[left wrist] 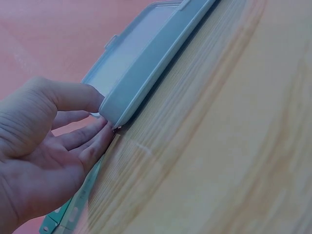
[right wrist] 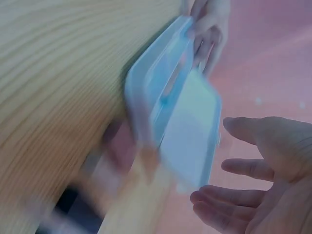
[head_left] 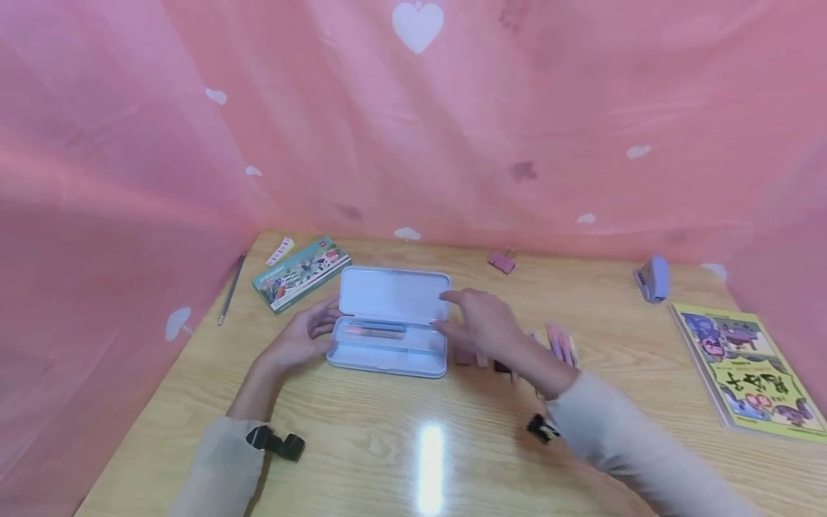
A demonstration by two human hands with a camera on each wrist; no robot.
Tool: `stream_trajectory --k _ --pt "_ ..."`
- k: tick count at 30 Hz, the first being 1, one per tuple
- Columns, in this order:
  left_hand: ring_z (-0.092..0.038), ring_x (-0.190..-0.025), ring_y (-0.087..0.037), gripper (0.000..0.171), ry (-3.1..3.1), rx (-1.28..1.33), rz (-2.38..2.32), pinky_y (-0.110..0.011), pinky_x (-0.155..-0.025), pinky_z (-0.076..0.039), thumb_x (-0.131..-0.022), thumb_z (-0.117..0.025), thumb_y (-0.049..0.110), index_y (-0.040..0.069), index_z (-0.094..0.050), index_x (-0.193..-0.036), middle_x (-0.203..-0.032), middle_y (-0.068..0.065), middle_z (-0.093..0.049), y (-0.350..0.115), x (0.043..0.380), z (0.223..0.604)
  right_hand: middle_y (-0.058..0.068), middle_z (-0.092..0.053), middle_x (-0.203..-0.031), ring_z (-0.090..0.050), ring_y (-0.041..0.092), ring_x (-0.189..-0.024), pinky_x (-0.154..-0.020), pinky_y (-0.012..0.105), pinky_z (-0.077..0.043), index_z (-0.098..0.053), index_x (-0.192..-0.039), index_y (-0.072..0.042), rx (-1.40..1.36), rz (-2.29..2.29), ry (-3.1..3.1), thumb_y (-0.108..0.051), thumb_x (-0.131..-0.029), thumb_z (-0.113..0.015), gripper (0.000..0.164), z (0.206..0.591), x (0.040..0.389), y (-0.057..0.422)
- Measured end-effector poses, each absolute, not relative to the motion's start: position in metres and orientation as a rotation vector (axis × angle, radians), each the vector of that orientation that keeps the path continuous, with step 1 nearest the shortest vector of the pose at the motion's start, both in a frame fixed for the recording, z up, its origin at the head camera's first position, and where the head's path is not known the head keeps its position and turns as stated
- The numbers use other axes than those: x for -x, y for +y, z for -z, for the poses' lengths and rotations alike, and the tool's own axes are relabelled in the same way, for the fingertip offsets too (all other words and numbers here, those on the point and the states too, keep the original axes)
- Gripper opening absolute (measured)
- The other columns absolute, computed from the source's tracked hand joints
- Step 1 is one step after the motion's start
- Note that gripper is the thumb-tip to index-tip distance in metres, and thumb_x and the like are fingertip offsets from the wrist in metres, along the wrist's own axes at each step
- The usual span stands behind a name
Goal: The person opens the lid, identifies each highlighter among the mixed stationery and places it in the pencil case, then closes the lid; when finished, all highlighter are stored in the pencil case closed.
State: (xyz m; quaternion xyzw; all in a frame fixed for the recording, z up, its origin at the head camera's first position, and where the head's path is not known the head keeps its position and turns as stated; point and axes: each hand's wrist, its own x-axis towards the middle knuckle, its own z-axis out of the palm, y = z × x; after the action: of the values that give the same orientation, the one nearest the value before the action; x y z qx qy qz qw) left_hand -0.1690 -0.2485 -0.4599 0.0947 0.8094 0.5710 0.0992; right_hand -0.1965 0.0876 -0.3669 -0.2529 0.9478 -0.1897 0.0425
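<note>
A pale blue pencil case [head_left: 368,357] lies open on the table, its lid [head_left: 394,293] tipped back on the far side. A blue pen and a pinkish pencil [head_left: 381,333] rest in its upper compartment. My left hand [head_left: 304,337] pinches the case's left end; in the left wrist view the thumb bends over the near corner and the fingers reach round the end. My right hand [head_left: 481,323] is beside the lid's right edge, fingers spread and nothing in them. In the right wrist view a gap shows between the thumb and the lid.
A green illustrated box [head_left: 302,274], a small paper strip [head_left: 281,251] and a dark pencil [head_left: 231,289] lie at left. Pink pens [head_left: 561,343] and small stationery sit right of the case. Farther off are a pink binder clip [head_left: 502,262], a purple stapler [head_left: 652,278] and a book [head_left: 752,370].
</note>
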Motion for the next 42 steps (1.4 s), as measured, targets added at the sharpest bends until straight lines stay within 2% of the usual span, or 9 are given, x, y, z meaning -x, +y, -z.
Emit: stream_trajectory --k 5,8,12,15,19,23,25,31,42 --pt "-0.046 -0.126 -0.031 0.083 2.391 -0.297 -1.699 -0.042 -0.109 -0.038 -0.080 -0.063 -0.006 0.019 -0.025 -0.150 -0.131 -0.015 -0.051 -0.247 0.166 0.457 -0.003 -0.042 -0.055 -0.025 0.007 -0.041 -0.034 0.022 -0.024 -0.057 -0.129 -0.009 0.691 0.564 2.954 -0.040 -0.084 -0.066 0.055 0.366 0.194 0.143" --pt "-0.046 -0.127 -0.031 0.082 2.388 -0.307 -1.701 -0.041 -0.110 -0.037 -0.081 -0.062 -0.006 0.019 -0.025 -0.150 -0.132 -0.015 -0.050 -0.246 0.165 0.456 0.009 -0.064 -0.073 -0.028 0.008 -0.041 -0.034 0.023 -0.025 -0.058 -0.127 -0.006 0.654 0.535 2.991 -0.038 -0.085 -0.066 0.054 0.363 0.193 0.167" --pt "-0.046 -0.126 -0.032 0.083 2.379 -0.311 -1.707 -0.041 -0.109 -0.037 -0.080 -0.063 -0.005 0.019 -0.025 -0.150 -0.132 -0.016 -0.050 -0.247 0.166 0.457 0.023 -0.067 -0.107 -0.060 0.017 -0.055 -0.037 0.025 -0.038 -0.062 -0.121 0.000 0.611 0.530 2.999 -0.037 -0.086 -0.065 0.050 0.363 0.192 0.184" --pt "-0.046 -0.126 -0.033 0.083 2.383 -0.313 -1.711 -0.042 -0.109 -0.038 -0.080 -0.063 -0.005 0.017 -0.025 -0.150 -0.132 -0.017 -0.050 -0.249 0.165 0.458 0.023 -0.068 -0.101 -0.069 0.025 -0.074 -0.050 0.033 -0.053 -0.065 -0.114 0.004 0.598 0.574 2.962 -0.034 -0.087 -0.064 0.047 0.370 0.195 0.187" --pt "-0.046 -0.126 -0.033 0.082 2.385 -0.328 -1.721 -0.042 -0.109 -0.038 -0.080 -0.063 -0.005 0.016 -0.026 -0.150 -0.131 -0.017 -0.050 -0.250 0.165 0.459 0.014 -0.070 -0.079 -0.062 0.014 -0.059 -0.056 0.036 -0.055 -0.069 -0.102 0.006 0.573 0.633 2.907 -0.029 -0.086 -0.064 0.039 0.387 0.200 0.184" --pt "-0.046 -0.126 -0.032 0.081 2.388 -0.320 -1.717 -0.042 -0.109 -0.038 -0.081 -0.063 -0.005 0.017 -0.026 -0.149 -0.131 -0.016 -0.051 -0.249 0.165 0.460 -0.005 -0.045 -0.050 -0.035 0.006 -0.043 -0.039 0.021 -0.033 -0.066 -0.068 -0.004 0.488 0.632 2.900 -0.027 -0.085 -0.065 0.028 0.404 0.203 0.180" --pt "-0.047 -0.126 -0.031 0.081 2.391 -0.319 -1.714 -0.042 -0.109 -0.039 -0.081 -0.063 -0.005 0.018 -0.026 -0.149 -0.131 -0.015 -0.051 -0.249 0.166 0.460 -0.007 -0.037 -0.048 -0.030 0.007 -0.043 -0.038 0.020 -0.024 -0.063 -0.064 -0.007 0.428 0.619 2.912 -0.026 -0.083 -0.066 0.027 0.409 0.203 0.178" --pt "-0.047 -0.125 -0.031 0.081 2.398 -0.293 -1.686 -0.041 -0.108 -0.039 -0.081 -0.062 -0.005 0.020 -0.027 -0.149 -0.130 -0.014 -0.051 -0.246 0.167 0.456 0.006 -0.068 -0.073 -0.052 0.013 -0.054 -0.043 0.025 -0.040 -0.073 -0.090 -0.003 0.328 0.679 2.903 -0.024 -0.080 -0.069 0.024 0.416 0.206 0.177" --pt "-0.046 -0.126 -0.032 0.082 2.389 -0.328 -1.694 -0.042 -0.109 -0.039 -0.081 -0.063 -0.004 0.016 -0.024 -0.150 -0.131 -0.016 -0.050 -0.248 0.167 0.456 0.015 -0.068 -0.083 -0.063 0.015 -0.055 -0.049 0.029 -0.054 -0.064 -0.113 0.002 0.366 0.975 2.753 -0.016 -0.087 -0.061 0.032 0.379 0.212 0.175"
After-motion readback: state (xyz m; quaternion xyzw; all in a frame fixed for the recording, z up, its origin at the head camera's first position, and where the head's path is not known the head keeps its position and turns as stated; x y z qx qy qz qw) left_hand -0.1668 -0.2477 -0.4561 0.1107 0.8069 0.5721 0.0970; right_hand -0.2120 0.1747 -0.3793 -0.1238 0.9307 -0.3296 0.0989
